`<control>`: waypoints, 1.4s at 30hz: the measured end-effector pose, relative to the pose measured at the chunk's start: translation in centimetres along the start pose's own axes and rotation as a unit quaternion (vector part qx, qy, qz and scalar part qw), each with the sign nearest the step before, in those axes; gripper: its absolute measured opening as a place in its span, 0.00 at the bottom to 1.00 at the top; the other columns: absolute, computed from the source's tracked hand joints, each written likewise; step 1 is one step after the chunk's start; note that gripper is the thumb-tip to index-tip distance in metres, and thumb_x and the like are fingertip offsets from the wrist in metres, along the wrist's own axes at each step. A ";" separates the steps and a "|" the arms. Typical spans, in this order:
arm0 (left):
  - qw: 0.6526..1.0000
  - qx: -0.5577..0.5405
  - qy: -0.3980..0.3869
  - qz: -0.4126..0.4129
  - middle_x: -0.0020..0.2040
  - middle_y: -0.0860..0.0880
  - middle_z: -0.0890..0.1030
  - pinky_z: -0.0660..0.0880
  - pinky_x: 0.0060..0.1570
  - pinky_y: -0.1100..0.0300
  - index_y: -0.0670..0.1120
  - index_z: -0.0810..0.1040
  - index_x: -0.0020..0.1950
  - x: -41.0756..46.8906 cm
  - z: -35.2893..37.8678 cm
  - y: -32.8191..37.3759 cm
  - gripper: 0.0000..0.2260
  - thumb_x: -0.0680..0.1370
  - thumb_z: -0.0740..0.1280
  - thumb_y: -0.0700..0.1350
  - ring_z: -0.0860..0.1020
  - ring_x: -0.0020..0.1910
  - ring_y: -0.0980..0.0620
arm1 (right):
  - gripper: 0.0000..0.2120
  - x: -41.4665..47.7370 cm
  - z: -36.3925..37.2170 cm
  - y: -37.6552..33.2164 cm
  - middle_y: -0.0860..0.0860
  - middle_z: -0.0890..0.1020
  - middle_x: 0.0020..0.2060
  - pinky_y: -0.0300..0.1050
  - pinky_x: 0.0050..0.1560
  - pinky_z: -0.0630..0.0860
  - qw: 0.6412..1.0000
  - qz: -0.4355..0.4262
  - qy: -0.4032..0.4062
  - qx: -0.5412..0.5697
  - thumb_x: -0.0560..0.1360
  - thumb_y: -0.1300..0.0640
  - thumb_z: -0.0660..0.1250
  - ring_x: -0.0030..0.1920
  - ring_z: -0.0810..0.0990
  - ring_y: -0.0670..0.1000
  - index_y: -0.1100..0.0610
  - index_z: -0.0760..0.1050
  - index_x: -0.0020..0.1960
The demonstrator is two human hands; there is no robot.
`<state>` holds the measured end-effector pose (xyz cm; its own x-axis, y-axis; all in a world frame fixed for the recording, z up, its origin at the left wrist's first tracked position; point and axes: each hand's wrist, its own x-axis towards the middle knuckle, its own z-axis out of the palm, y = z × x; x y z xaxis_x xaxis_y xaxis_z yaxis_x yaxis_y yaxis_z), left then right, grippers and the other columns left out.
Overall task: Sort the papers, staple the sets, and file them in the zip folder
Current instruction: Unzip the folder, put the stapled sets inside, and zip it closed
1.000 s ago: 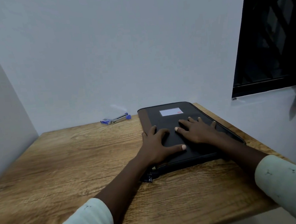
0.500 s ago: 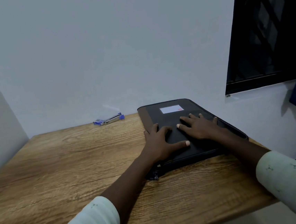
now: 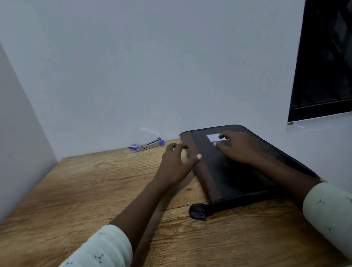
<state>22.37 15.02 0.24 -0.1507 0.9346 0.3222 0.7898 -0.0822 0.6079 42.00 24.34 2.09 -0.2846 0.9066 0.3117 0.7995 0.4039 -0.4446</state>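
A black zip folder (image 3: 234, 170) with a brown strip and a white label lies closed on the right side of the wooden table (image 3: 90, 195). My right hand (image 3: 236, 147) rests flat on its top near the label, fingers spread. My left hand (image 3: 178, 163) sits at the folder's left edge, fingers loosely bent, thumb touching the brown strip. A blue and silver stapler (image 3: 147, 145) lies at the back of the table against the wall. No papers are visible.
The folder's black strap end (image 3: 197, 212) sticks out at its near left corner. White walls close off the table's back and left. A dark window (image 3: 330, 53) is at the upper right. The table's right edge runs just past the folder.
My left hand slid off the folder's top to its left edge. My right hand moved farther back toward the white label. The camera view shifted.
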 end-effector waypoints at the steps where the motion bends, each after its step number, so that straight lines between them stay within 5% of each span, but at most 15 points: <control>1: 1.000 0.006 0.005 -0.010 0.72 0.44 0.68 0.64 0.67 0.55 0.47 0.72 0.70 0.1 -0.8 -0.7 0.25 0.77 0.69 0.58 0.66 0.72 0.46 | 0.19 0.2 0.2 -0.8 0.49 0.79 0.62 0.47 0.59 0.73 1.000 -0.003 0.006 0.019 0.76 0.41 0.65 0.62 0.77 0.53 0.48 0.76 0.63; 5: 0.997 0.024 0.042 -0.061 0.70 0.44 0.72 0.65 0.65 0.56 0.46 0.73 0.68 0.7 -4.0 -4.4 0.23 0.76 0.72 0.52 0.68 0.70 0.47 | 0.04 1.8 1.9 -3.8 0.43 0.82 0.44 0.42 0.49 0.74 0.998 -0.026 -0.027 0.049 0.73 0.47 0.69 0.51 0.81 0.49 0.46 0.80 0.45; 8: 0.990 0.027 0.086 -0.110 0.67 0.43 0.75 0.66 0.61 0.57 0.45 0.74 0.67 1.9 -6.3 -7.4 0.22 0.75 0.73 0.49 0.71 0.68 0.46 | 0.03 3.9 3.5 -6.2 0.45 0.81 0.40 0.43 0.48 0.76 0.994 -0.041 -0.059 0.080 0.72 0.53 0.69 0.49 0.80 0.49 0.51 0.80 0.39; 12: 0.980 0.031 0.114 -0.160 0.65 0.40 0.76 0.67 0.58 0.56 0.44 0.74 0.67 4.0 -8.2 -11.2 0.24 0.74 0.75 0.48 0.72 0.67 0.44 | 0.03 6.9 6.4 -9.3 0.47 0.81 0.47 0.41 0.47 0.72 0.991 -0.057 -0.083 0.091 0.71 0.53 0.68 0.52 0.78 0.48 0.50 0.79 0.44; 18: 0.976 0.023 0.115 -0.183 0.65 0.39 0.75 0.68 0.59 0.56 0.43 0.74 0.68 6.6 -8.0 -14.0 0.24 0.74 0.75 0.46 0.71 0.67 0.43 | 0.17 9.4 10.4 -11.5 0.48 0.82 0.52 0.47 0.61 0.72 0.993 -0.061 -0.096 0.028 0.72 0.43 0.68 0.58 0.77 0.51 0.46 0.75 0.59; 25: 0.978 0.038 0.105 -0.179 0.68 0.43 0.76 0.67 0.61 0.59 0.46 0.74 0.71 9.3 -6.9 -15.8 0.25 0.75 0.73 0.43 0.72 0.67 0.45 | 0.34 12.3 14.9 -13.9 0.58 0.66 0.64 0.50 0.66 0.69 0.983 -0.057 -0.143 0.100 0.70 0.40 0.72 0.66 0.67 0.59 0.45 0.65 0.72; 30: 0.982 0.035 0.083 -0.163 0.67 0.43 0.78 0.66 0.54 0.66 0.46 0.76 0.70 10.7 -6.9 -16.3 0.20 0.78 0.67 0.38 0.76 0.65 0.46 | 0.27 12.7 17.2 -16.4 0.54 0.64 0.63 0.56 0.66 0.68 0.992 -0.085 -0.089 0.022 0.71 0.35 0.66 0.64 0.66 0.59 0.41 0.69 0.68; 35: 0.984 0.040 0.078 -0.158 0.65 0.44 0.80 0.64 0.53 0.68 0.43 0.79 0.67 10.8 -6.6 -16.5 0.17 0.78 0.64 0.35 0.76 0.64 0.47 | 0.22 12.5 17.5 -16.8 0.55 0.68 0.64 0.56 0.65 0.64 0.986 -0.108 -0.127 -0.015 0.76 0.37 0.62 0.66 0.65 0.58 0.45 0.74 0.65; 39: 0.984 0.034 0.059 -0.164 0.66 0.44 0.78 0.69 0.51 0.65 0.46 0.79 0.67 10.7 -6.6 -16.0 0.19 0.76 0.65 0.35 0.77 0.61 0.47 | 0.11 12.4 15.9 -15.2 0.55 0.71 0.59 0.46 0.58 0.71 0.988 -0.095 -0.119 0.034 0.74 0.48 0.69 0.61 0.70 0.55 0.53 0.79 0.52; 42: 0.987 0.029 0.053 -0.151 0.62 0.44 0.80 0.70 0.41 0.68 0.47 0.81 0.62 10.8 -6.1 -15.3 0.17 0.75 0.66 0.35 0.77 0.51 0.50 | 0.04 12.5 13.8 -13.8 0.56 0.76 0.55 0.37 0.41 0.72 0.983 -0.091 -0.153 0.046 0.74 0.60 0.66 0.51 0.77 0.52 0.56 0.79 0.47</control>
<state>5.06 24.27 -1.17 -0.4439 0.8713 0.2092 0.7310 0.2171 0.6469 20.18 31.80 0.55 -0.5760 0.8067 0.1323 0.6733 0.5600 -0.4827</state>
